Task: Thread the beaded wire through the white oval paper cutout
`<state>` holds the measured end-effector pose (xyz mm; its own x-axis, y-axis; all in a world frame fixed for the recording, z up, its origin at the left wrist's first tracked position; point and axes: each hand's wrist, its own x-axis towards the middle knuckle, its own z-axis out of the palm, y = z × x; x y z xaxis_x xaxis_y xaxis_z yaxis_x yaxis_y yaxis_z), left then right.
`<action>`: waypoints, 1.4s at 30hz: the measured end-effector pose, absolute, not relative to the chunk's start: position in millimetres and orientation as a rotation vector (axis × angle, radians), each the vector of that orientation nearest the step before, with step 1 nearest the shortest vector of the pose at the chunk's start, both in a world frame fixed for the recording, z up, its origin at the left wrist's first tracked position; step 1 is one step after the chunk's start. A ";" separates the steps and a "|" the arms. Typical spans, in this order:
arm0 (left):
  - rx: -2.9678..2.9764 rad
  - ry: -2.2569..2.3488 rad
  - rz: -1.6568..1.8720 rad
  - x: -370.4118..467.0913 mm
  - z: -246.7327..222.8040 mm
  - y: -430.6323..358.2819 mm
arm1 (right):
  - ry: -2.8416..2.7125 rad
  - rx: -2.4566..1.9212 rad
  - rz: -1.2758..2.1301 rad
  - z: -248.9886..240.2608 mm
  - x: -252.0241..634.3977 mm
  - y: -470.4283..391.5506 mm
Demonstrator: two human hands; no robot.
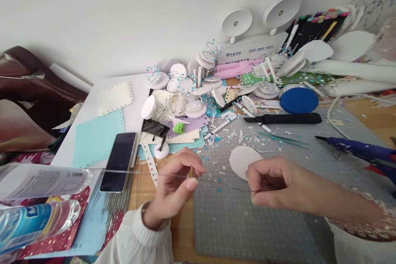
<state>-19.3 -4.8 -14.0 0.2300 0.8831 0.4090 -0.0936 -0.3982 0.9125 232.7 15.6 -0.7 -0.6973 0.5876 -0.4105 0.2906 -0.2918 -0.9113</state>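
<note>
A thin wire (230,185) with a twisted stretch spans the gap between my two hands. My right hand (272,181) pinches one end of it between thumb and fingertips. Curled loosely about the wire is my left hand (177,183), its index tip a little apart from the thumb; straight strands run on to the left past it. Below the hands lies a grey cutting mat (235,227). A white round disc (244,161) rests on the mat just behind my right hand and is partly covered by it. Small blue and white scraps are scattered around it.
At right are a blue glue gun (361,150), a black utility knife (284,119) and a blue round lid (298,100). Wire-and-disc pieces (185,84) crowd the back. Left are a phone (118,163), a bundle of wires (116,208) and plastic bottles (37,222).
</note>
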 end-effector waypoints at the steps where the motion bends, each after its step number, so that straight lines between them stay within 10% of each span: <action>1: 1.593 0.726 1.270 -18.6 -13.7 -6.0 | -1.722 -1.098 2.135 -0.7 232.2 16.0; 20: 1.557 0.724 0.693 3.1 -12.5 -13.7 | -1.777 -1.194 2.042 -6.3 204.0 1.1; 31: 1.088 0.741 0.784 7.4 -26.0 -16.6 | -2.254 -0.806 0.753 -12.8 208.7 -6.6; 42: 1.806 0.637 0.658 -3.7 -8.0 -10.5 | -1.961 -1.030 1.943 -0.1 216.7 10.9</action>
